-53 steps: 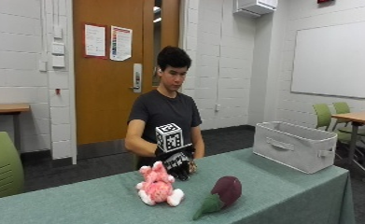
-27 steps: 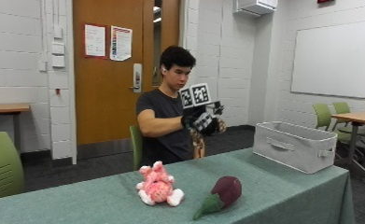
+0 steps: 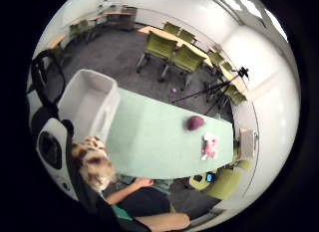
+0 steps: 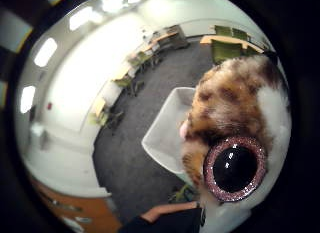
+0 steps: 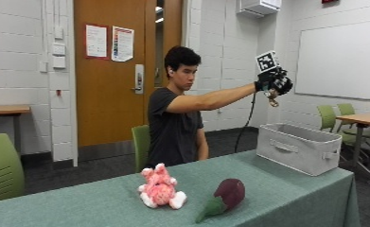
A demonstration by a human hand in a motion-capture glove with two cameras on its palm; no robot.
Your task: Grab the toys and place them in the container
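My gloved right hand (image 5: 274, 81) is stretched out high above the grey fabric container (image 5: 300, 146) at the table's right end, and it grips a small brown-and-white spotted plush toy (image 5: 272, 98) that hangs just below the fingers. That plush (image 4: 235, 128), with a big glittery eye, fills the thumb side palm view, and the container (image 4: 165, 133) lies beneath it. A pink plush animal (image 5: 160, 187) and a purple eggplant toy (image 5: 227, 195) lie on the green table (image 5: 298, 194) at its middle. In the little finger side view the plush (image 3: 92, 160) sits beside the container (image 3: 87, 105).
Green chairs (image 5: 0, 165) stand at the table's left and behind the person. More tables and green chairs (image 5: 336, 118) stand at the far right. A closed wooden door (image 5: 112, 71) is behind.
The hand has lifted from the table beside the pink plush, carrying the spotted toy, and has swung up and to the right until it is above the container.
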